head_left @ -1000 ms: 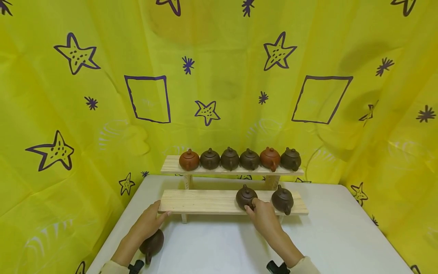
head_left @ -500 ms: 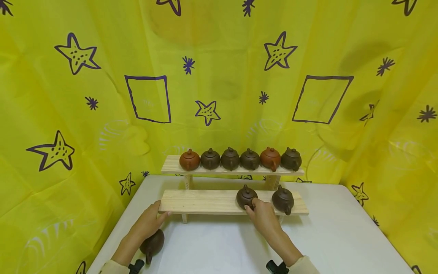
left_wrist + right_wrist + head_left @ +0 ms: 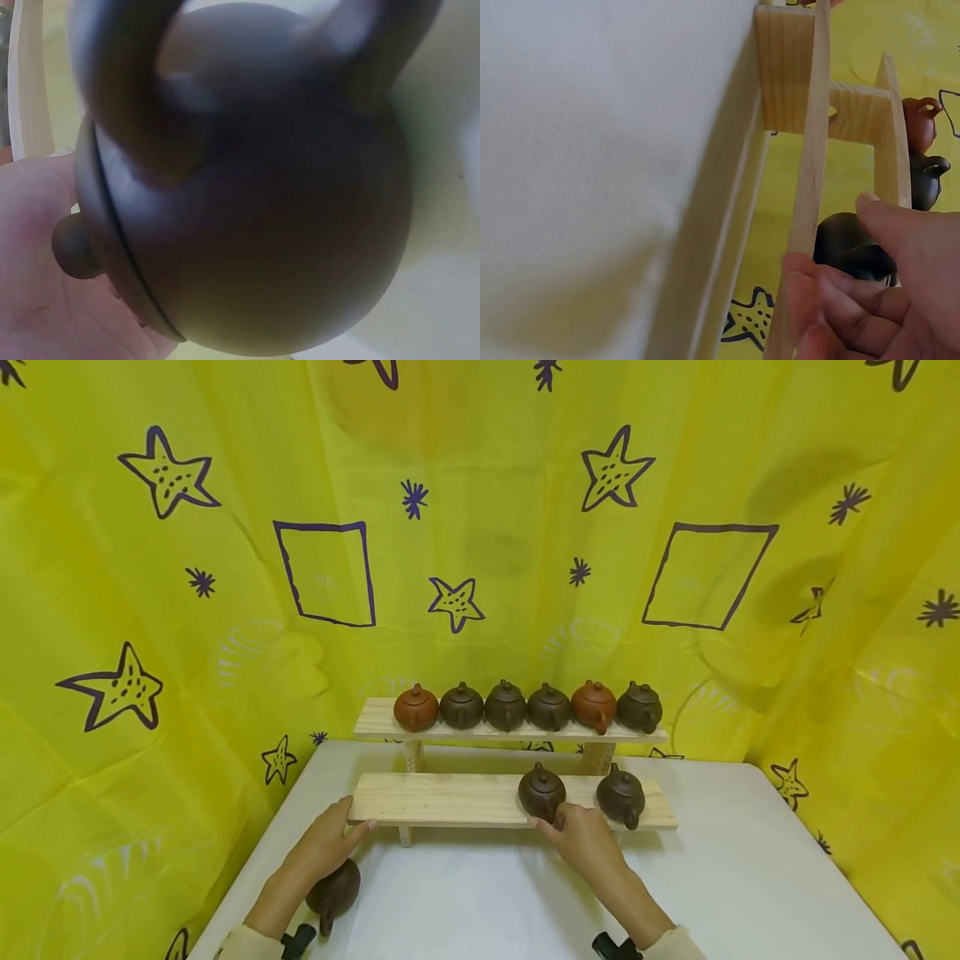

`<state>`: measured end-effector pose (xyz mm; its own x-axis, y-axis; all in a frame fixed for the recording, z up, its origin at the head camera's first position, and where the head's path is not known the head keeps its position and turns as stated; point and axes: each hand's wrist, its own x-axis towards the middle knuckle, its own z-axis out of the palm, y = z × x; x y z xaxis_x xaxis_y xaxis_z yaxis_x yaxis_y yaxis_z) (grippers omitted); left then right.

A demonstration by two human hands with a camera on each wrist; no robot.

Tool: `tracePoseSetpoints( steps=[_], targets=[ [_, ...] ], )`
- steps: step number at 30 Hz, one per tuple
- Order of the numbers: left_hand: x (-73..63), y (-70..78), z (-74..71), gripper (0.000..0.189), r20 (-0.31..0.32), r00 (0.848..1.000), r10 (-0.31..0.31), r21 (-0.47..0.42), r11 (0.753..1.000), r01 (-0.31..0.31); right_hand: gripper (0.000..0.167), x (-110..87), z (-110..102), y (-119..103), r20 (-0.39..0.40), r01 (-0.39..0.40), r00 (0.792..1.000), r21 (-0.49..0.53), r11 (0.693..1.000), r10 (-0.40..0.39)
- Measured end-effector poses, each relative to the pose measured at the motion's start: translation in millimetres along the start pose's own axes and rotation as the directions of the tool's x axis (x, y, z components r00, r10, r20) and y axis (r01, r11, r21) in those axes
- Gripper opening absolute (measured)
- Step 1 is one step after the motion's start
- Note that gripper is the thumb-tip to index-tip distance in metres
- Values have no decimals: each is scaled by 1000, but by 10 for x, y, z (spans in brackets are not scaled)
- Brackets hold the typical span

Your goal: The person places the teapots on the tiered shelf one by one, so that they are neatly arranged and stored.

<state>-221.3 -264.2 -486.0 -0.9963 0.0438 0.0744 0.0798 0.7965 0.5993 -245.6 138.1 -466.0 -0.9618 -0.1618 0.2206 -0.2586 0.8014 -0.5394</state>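
Observation:
Two dark brown teapots stand on the lower wooden shelf (image 3: 442,797). At the front of the inner teapot (image 3: 542,788) is my right hand (image 3: 588,843), near its handle. The right wrist view has the thumb (image 3: 881,217) spread from the curled fingers, with the teapot's dark handle (image 3: 870,259) showing in the gap. The other teapot (image 3: 621,795) stands just right of this hand. My left hand (image 3: 322,843) holds the left end of the lower shelf, thumb along the front edge. Below that wrist, a third brown teapot (image 3: 262,225) lies partly hidden, its lid facing the palm.
Several teapots, two reddish (image 3: 416,708) and the rest dark (image 3: 506,706), line the upper shelf (image 3: 375,718). Under the shelves are wooden legs (image 3: 405,837). The white table (image 3: 465,902) meets a yellow patterned curtain (image 3: 487,527) behind and at both sides.
My right hand has drawn slightly down and right, away from the inner teapot, which stays in place. The left hand keeps its hold on the shelf.

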Motion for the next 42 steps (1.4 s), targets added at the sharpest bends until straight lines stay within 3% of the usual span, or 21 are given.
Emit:
tracePoseSetpoints(
  steps=[5,10,14,18,25,32,42],
  targets=[
    [10,-11,-8,72,-9,1000,17,6,1000,-17,59,-87,32,45,171,-24,985,78,997,10],
    [12,-26,-11,72,0,1000,17,9,1000,-17,54,-149,222,23,307,26,949,156,987,-74],
    [10,-35,-25,72,4,1000,15,11,1000,-15,49,-206,477,-172,383,56,911,254,966,-153],
    [16,-47,-35,72,4,1000,15,12,1000,-15,46,-253,826,-508,441,48,875,335,941,-201],
    [41,-48,-12,74,15,1000,1,18,1000,-2,42,-313,1370,-1026,429,165,848,343,925,-311],
    [37,-58,-22,73,13,1000,19,18,1000,-20,44,-345,1625,-1444,364,355,840,194,915,-403],
    [19,-37,-18,73,7,1000,30,12,999,-30,47,-349,1764,-1714,367,338,848,180,924,-382]
  ],
)
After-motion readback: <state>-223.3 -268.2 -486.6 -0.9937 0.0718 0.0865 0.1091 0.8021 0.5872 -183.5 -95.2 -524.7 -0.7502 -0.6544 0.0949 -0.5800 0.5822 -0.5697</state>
